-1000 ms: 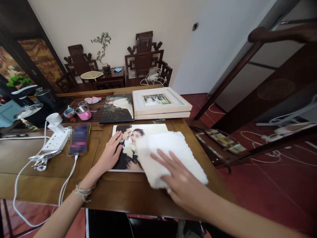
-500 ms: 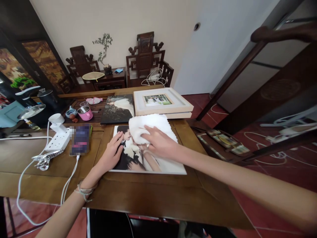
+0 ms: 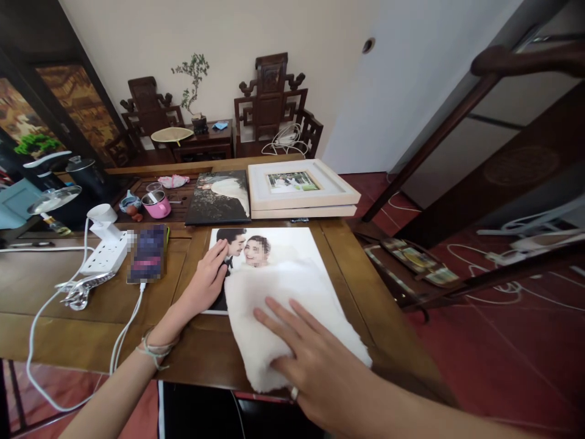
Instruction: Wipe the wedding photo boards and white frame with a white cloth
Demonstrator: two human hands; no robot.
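Left hand: The left hand (image 3: 208, 283) lies with fingers extended and close together on the left side of a flat, white-backed portrait panel (image 3: 299, 244) showing a couple, steadying it but gripping nothing.
Right hand: The right hand (image 3: 322, 375) presses a thick, fluffy white cloth (image 3: 256, 308), fingers spread open on top rather than closed around it.
Portrait panel: It rests face up on the brown wooden counter (image 3: 201, 350), its lower part under the cloth, which spills over the near edge.
Good handling: Light, even pressure through a flat cloth would probably suit the printed face best, in overlapping passes out to the corners; the left hand should bear down just enough to stop sliding and shift when its own patch needs reaching.
Count, pictures: One portrait panel; one dark, unframed picture (image 3: 219, 210); two pale wooden frames (image 3: 258, 183), stacked.
Count, other items: One cloth, one pink cup (image 3: 158, 208), one phone (image 3: 148, 262), one white power strip (image 3: 107, 253).
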